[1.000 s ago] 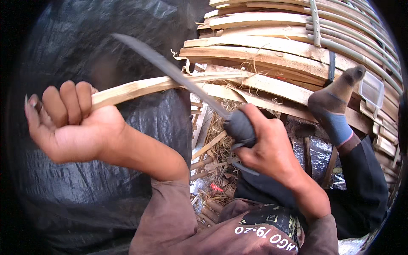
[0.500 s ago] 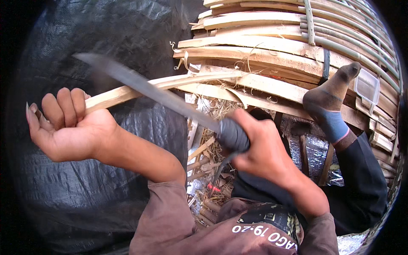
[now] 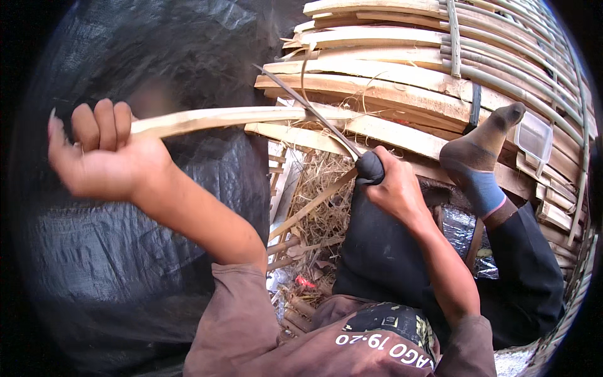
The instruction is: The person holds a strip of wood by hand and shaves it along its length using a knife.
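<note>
My left hand (image 3: 107, 154) is closed around the left end of a pale wooden strip (image 3: 207, 120). The strip stretches to the right, its far end over the split wood pieces. In my right hand (image 3: 399, 188) is a long knife (image 3: 336, 131) with a black wrapped handle. Its narrow blade points up and to the left, edge-on, and crosses the strip near its right end. A thin curled shaving (image 3: 304, 75) rises beside the blade; I cannot tell whether it is still attached to the strip.
Stacked split wood pieces (image 3: 389, 91) fill the upper right. My socked foot (image 3: 480, 144) rests on them next to a clear plastic container (image 3: 534, 136). Black sheeting (image 3: 144, 245) hangs at the left. Dry shavings (image 3: 323, 191) lie below the strip, above my dark-trousered leg (image 3: 389, 251).
The knife has swung from a flat slant across the strip's middle toward its right end, blade turned edge-on. My left hand has risen a little, levelling the strip.
</note>
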A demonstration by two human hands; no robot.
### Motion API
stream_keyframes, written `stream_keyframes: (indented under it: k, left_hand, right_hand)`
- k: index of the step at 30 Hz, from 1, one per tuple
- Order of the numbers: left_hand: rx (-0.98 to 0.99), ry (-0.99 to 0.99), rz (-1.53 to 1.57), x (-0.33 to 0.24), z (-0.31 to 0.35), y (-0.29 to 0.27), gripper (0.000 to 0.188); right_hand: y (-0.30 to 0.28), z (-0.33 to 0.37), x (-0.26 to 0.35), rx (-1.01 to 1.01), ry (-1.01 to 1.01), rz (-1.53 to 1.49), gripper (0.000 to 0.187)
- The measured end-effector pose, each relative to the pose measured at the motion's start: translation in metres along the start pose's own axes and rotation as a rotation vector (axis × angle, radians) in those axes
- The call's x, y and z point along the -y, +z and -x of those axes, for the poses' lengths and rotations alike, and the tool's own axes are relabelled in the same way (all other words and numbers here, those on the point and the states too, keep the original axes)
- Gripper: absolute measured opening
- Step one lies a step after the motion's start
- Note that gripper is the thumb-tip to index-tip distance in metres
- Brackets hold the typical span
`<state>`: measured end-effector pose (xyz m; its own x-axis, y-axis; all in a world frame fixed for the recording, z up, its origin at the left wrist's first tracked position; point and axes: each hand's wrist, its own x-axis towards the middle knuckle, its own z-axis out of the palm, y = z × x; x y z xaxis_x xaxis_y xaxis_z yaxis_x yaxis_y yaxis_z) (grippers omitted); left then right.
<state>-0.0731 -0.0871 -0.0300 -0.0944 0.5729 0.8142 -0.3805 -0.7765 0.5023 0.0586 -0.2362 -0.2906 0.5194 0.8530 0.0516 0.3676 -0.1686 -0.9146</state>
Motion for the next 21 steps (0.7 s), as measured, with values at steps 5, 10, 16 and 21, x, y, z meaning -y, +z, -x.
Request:
stream_keyframes:
  k: [5, 10, 16, 21]
  left_hand:
    - [0.020, 0.033, -0.042, -0.014, -0.013, -0.015, 0.042]
    - [0.059, -0.081, 0.081, -0.004, -0.008, -0.004, 0.047]
    - [0.076, -0.058, 0.110, -0.007, -0.005, -0.005, 0.045]
    - [0.246, -0.150, 0.242, 0.019, -0.001, -0.012, 0.024]
  right_hand:
    - [-0.003, 0.034, 0.062, 0.110, -0.190, -0.213, 0.040]
    - [0.008, -0.001, -0.022, 0.013, 0.080, 0.013, 0.032]
    - [0.005, 0.007, -0.004, 0.034, 0.100, 0.047, 0.038]
    - [0.023, -0.002, -0.038, 0.015, 0.053, -0.076, 0.037]
